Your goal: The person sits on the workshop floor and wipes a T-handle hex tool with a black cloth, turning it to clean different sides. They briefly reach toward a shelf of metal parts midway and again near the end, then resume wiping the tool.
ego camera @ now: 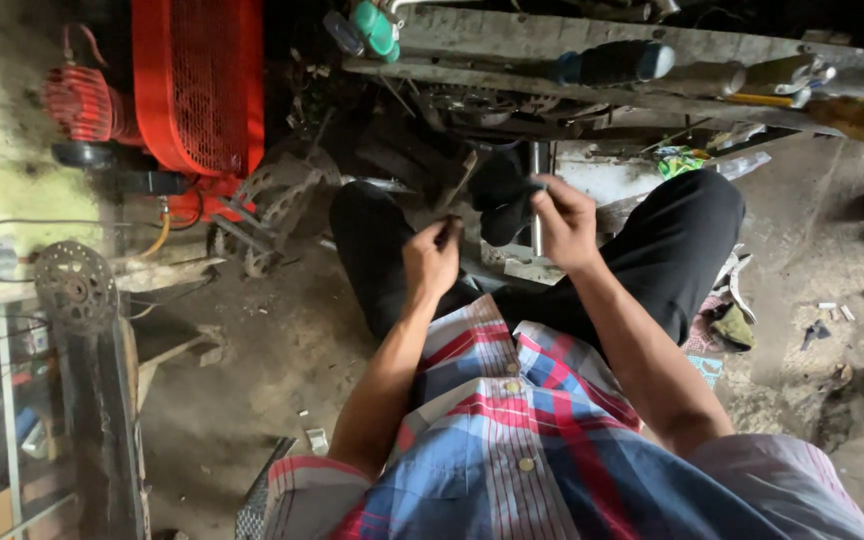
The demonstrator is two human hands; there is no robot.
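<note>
Gripping a dark cloth against an upright metal rod, the right hand closes its fingers; left of the rod, the left hand pinches a small dark piece, below a cluttered workshop shelf.

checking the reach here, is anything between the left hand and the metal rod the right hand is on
Nothing visible. The left hand sits just beside the upright metal rod, which the right hand touches near its upper part; only a dim open gap lies between them. What the left fingers pinch is unclear.

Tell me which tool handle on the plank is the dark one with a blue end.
The middle handle, lying on its side; the green one is left, the yellow one far right.
</note>
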